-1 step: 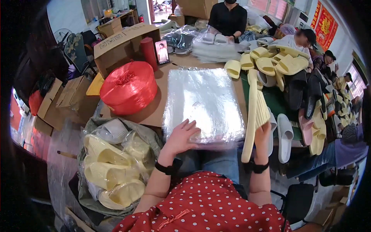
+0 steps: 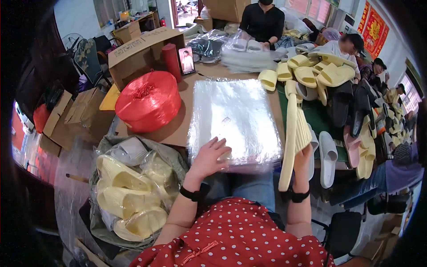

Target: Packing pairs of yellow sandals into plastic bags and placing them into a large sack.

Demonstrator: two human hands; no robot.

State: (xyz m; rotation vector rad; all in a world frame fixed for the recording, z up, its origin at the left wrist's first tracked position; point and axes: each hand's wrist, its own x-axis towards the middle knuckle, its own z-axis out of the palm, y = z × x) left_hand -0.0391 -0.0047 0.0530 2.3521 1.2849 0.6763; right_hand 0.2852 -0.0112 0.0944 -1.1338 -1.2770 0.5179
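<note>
This is a small packing workshop for slippers. A stack of clear plastic bags (image 2: 233, 118) lies on the table, loose yellow slippers (image 2: 311, 73) pile beyond, bagged slippers (image 2: 129, 191) fill a sack, and cardboard boxes (image 2: 142, 49) stand around.

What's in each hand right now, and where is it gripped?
The right hand grips a pair of yellow slippers at their near end, held on edge. The left hand holds nothing; it rests flat on the stack of clear plastic bags.
</note>
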